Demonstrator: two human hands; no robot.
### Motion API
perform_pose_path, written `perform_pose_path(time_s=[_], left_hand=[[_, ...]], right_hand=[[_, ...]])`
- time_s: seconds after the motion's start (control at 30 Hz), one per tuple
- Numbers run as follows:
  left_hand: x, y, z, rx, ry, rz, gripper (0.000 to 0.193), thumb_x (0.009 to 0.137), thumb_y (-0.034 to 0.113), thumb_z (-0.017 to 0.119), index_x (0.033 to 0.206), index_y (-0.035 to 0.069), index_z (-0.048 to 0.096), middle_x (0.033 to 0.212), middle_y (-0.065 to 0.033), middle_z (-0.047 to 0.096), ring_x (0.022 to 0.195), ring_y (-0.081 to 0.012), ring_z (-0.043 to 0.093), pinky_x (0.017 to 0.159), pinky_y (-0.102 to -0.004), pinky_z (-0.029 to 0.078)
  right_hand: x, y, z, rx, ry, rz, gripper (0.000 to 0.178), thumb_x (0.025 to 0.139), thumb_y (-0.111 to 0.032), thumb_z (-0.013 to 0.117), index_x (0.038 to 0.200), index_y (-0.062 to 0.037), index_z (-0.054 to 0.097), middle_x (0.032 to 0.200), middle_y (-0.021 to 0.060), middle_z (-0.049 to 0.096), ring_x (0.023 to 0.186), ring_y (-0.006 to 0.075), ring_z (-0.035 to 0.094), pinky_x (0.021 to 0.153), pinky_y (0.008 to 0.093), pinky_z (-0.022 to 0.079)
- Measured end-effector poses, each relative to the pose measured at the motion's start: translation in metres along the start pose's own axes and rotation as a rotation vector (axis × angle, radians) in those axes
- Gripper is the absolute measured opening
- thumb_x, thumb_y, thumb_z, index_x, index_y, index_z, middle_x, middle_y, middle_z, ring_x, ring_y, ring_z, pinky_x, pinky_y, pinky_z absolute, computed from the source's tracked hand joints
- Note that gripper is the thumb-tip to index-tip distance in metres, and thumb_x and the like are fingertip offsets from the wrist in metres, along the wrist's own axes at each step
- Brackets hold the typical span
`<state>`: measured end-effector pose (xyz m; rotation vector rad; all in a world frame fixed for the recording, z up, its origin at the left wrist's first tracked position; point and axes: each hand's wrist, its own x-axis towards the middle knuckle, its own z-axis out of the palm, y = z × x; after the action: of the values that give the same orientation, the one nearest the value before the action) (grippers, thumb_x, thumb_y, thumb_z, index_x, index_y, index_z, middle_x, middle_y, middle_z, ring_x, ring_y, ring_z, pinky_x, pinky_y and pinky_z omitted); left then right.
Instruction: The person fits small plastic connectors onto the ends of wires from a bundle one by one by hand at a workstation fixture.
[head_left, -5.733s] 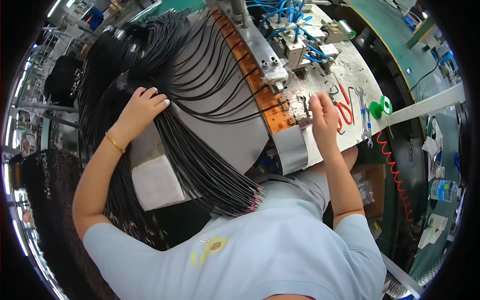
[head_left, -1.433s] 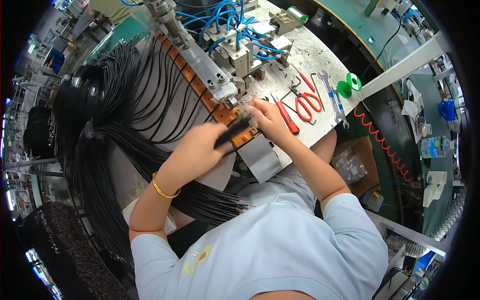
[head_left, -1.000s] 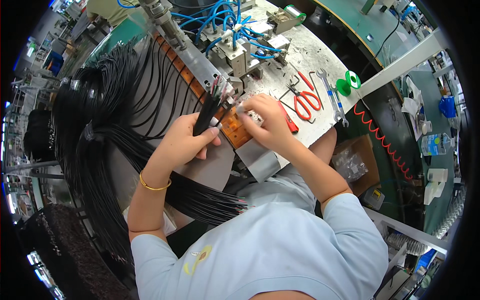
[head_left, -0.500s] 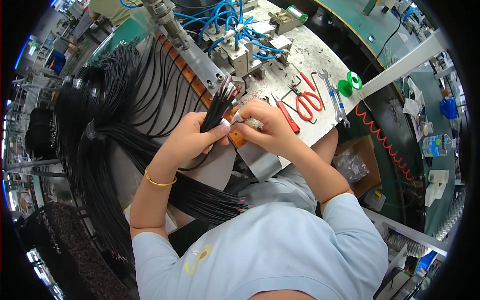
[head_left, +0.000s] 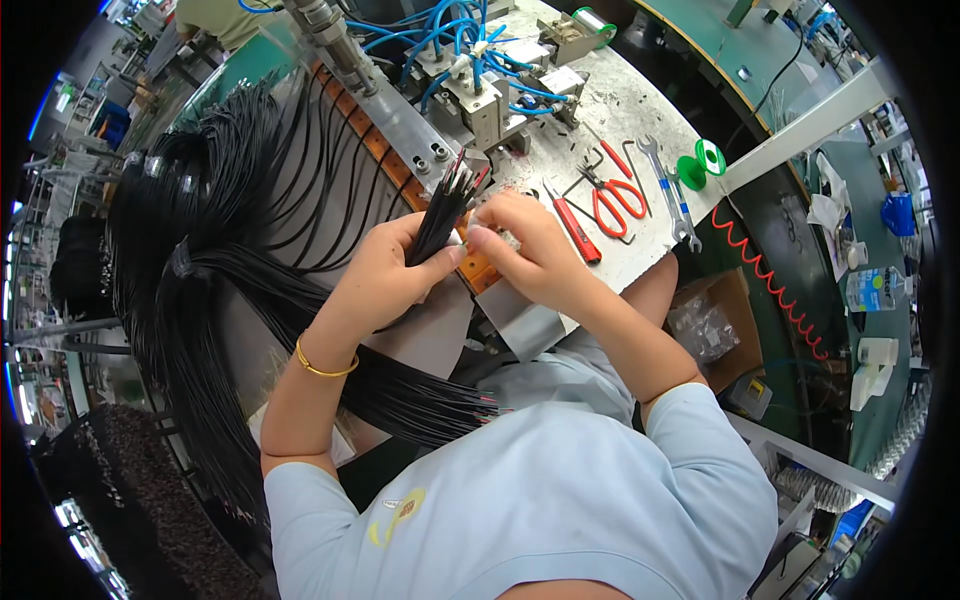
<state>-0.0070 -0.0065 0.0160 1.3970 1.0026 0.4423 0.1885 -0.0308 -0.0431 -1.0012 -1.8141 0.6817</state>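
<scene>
My left hand (head_left: 388, 277) grips a small bundle of black cables (head_left: 440, 212) upright, their stripped red-tipped ends pointing up near the machine. My right hand (head_left: 524, 252) pinches something small and pale at its fingertips, right beside the bundle's upper part; what it is I cannot tell. Both hands hover over an orange strip (head_left: 478, 268) on the grey fixture plate. A gold bangle sits on my left wrist.
A large fan of black cables (head_left: 200, 260) drapes over the left of the bench. Behind stands a metal machine with blue air hoses (head_left: 470, 70). Red-handled scissors (head_left: 610, 195), a red-handled tool (head_left: 575, 225), wrenches (head_left: 670, 195) and a green spool (head_left: 703, 160) lie on the right.
My left hand left the big cable fan, took up a small bundle and raised it upright. My right hand came in from the bench to meet the bundle's tips.
</scene>
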Motion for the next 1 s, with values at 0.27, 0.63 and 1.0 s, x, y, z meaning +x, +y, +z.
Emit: perform_pose_path(time_s=[0.27,0.63,1.0], left_hand=[[0.008,-0.008,-0.01,0.438,0.132,0.269,0.02,0.087,0.017,0.067,0.093,0.0,0.059,0.067,0.0037,0.053,0.055,-0.0055,0.048,0.052,-0.0209,0.039],[0.011,-0.012,0.001,0.336,0.066,-0.034,0.016,0.086,0.013,0.066,0.082,-0.001,0.062,0.069,-0.0018,0.063,0.063,-0.0077,0.056,0.061,-0.0228,0.045],[0.003,0.004,-0.004,0.194,-0.024,-0.012,0.016,0.087,0.016,0.066,0.088,0.0,0.064,0.072,-0.0029,0.065,0.057,-0.0041,0.051,0.052,-0.0193,0.041]], right_hand=[[-0.009,0.047,0.001,0.012,0.083,0.263,0.02,0.089,-0.02,0.054,0.084,-0.0004,0.055,0.073,0.0127,0.056,0.071,0.0292,0.055,0.064,0.0374,0.042],[-0.014,0.065,0.008,0.022,0.059,0.311,0.017,0.087,-0.017,0.056,0.081,-0.0014,0.056,0.072,0.0105,0.058,0.071,0.029,0.055,0.065,0.0368,0.041],[-0.002,0.007,0.001,0.058,0.05,-0.028,0.007,0.079,-0.009,0.064,0.084,-0.005,0.061,0.08,0.0064,0.061,0.078,0.0242,0.055,0.076,0.0345,0.04]])
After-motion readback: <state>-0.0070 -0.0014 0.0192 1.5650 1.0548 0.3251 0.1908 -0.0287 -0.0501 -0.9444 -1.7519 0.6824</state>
